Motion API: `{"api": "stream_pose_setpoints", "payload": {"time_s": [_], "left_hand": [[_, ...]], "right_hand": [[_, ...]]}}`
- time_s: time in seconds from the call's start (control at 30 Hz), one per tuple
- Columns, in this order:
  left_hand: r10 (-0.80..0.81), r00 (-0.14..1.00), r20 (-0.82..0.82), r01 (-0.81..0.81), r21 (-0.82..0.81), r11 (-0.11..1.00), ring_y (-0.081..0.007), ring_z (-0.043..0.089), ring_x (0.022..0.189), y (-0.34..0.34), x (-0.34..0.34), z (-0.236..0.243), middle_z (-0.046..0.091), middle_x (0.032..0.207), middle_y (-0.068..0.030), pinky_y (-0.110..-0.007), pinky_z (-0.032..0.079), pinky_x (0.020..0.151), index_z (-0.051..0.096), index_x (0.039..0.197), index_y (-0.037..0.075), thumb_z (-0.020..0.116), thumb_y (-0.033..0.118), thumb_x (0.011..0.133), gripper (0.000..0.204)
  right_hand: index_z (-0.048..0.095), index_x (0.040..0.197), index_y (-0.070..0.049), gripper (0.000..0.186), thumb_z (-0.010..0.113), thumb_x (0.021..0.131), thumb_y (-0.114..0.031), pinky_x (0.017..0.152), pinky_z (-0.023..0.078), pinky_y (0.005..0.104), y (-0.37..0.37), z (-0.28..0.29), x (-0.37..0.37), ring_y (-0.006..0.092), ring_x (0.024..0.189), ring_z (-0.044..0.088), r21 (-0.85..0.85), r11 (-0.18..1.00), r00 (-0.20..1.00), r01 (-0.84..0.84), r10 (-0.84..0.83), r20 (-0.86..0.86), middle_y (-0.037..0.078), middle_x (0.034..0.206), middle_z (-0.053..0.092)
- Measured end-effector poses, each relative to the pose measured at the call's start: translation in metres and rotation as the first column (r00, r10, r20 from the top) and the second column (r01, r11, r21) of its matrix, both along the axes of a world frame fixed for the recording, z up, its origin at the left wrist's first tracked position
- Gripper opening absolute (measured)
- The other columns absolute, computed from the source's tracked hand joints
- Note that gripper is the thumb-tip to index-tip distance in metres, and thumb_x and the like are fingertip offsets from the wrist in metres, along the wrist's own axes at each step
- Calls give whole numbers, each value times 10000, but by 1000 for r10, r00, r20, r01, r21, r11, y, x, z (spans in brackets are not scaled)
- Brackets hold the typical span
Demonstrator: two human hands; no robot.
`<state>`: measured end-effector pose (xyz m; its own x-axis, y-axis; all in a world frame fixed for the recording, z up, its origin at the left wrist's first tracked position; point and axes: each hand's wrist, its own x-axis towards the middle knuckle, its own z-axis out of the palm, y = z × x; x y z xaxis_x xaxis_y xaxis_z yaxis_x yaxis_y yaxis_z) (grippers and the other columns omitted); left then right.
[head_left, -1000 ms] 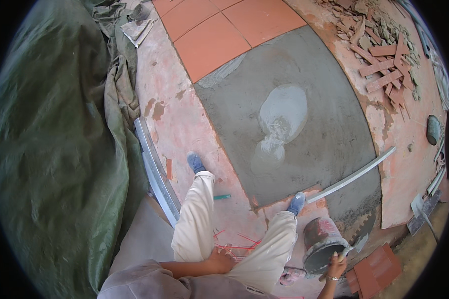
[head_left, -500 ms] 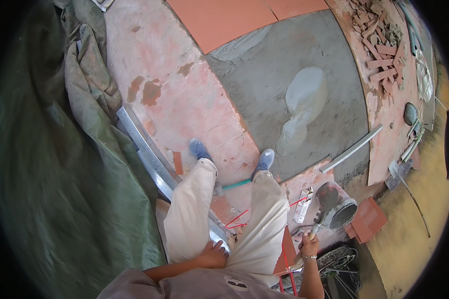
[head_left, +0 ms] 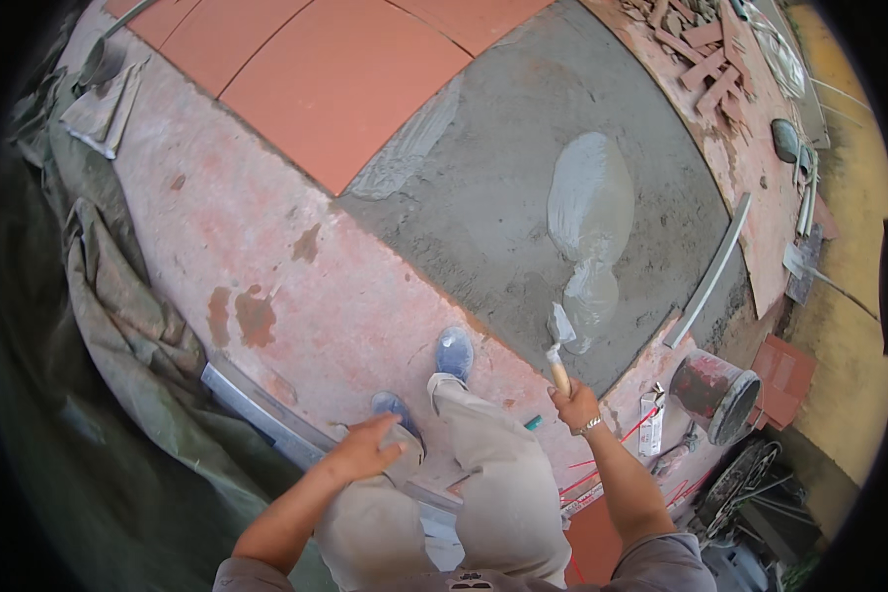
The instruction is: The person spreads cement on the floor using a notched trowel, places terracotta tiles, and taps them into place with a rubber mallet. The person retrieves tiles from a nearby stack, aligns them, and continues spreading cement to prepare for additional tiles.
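Trowel [head_left: 556, 353] in hand, seen from above. From left to right: green tarpaulin [head_left: 118, 326]; orange floor tiles [head_left: 335, 89]; my left hand [head_left: 365, 449], empty, fingers loosely spread by my left knee [head_left: 370, 508]; grey mortar [head_left: 483, 187], with the trowel's blade over it near a wet patch [head_left: 597, 207]; my right hand [head_left: 577, 407], wrapped round the wooden handle [head_left: 560, 379]; a smeared bucket [head_left: 703, 383].

At left: green tarp [head_left: 30, 414], crumpled, edge bunched on the pink floor [head_left: 192, 212]. Beside tarp, lower left: metal bar [head_left: 252, 407], lying along tarp edge. Upper left: folded sack [head_left: 99, 113], next to dark pot [head_left: 105, 61]. Upper right: rubble [head_left: 676, 22], with reddish offcuts [head_left: 703, 69] lying crosswise. Right of rubble: whitish plastic [head_left: 781, 64]. Below plastic: thin pipes [head_left: 810, 192]. Far right: yellow surface [head_left: 851, 257]. Lower right: dark jumble [head_left: 735, 493], contents indistinct.
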<state>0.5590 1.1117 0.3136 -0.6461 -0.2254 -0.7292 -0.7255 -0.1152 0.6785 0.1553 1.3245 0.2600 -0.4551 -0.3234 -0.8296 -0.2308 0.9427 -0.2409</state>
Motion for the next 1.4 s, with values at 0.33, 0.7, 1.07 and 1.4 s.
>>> {"api": "stream_pose_setpoints", "payload": {"time_s": [0.33,0.7,1.07,1.4], "left_hand": [[43,770,637,372,-502,781,-452,344,1456,-260,46,-278,262,1572,-379,-405,339,1197,225,1537,-121,704,339,873,940],[-37,791,611,316,-355,880,-433,317,1478,-258,31,-274,46,1637,-355,-390,329,1201,23,1579,-86,757,471,809,1201],[-109,749,653,403,-318,858,-423,335,1473,-264,48,-287,59,1635,-357,-385,349,1188,19,1581,-83,734,564,793,1245],[-87,767,636,393,-358,847,-432,414,1421,-258,54,-291,81,1640,-340,-406,399,1154,18,1585,-67,757,548,777,1257]], "right_hand": [[642,1071,43,450,686,910,-375,854,531,509,-53,-238,-209,469,980,675,-198,957,736,211,-289,-612,298,1021,701],[598,1144,-18,401,680,927,-346,903,529,526,-141,-259,-216,471,1045,667,-51,980,685,193,-172,-708,291,1088,701],[548,1122,-5,388,691,923,-307,788,516,575,-180,-250,-102,500,909,669,-130,980,782,-150,37,-622,304,950,699],[552,1144,-22,361,671,941,-296,754,529,570,-218,-224,30,498,884,673,-303,813,845,-497,375,-380,307,967,692]]}}
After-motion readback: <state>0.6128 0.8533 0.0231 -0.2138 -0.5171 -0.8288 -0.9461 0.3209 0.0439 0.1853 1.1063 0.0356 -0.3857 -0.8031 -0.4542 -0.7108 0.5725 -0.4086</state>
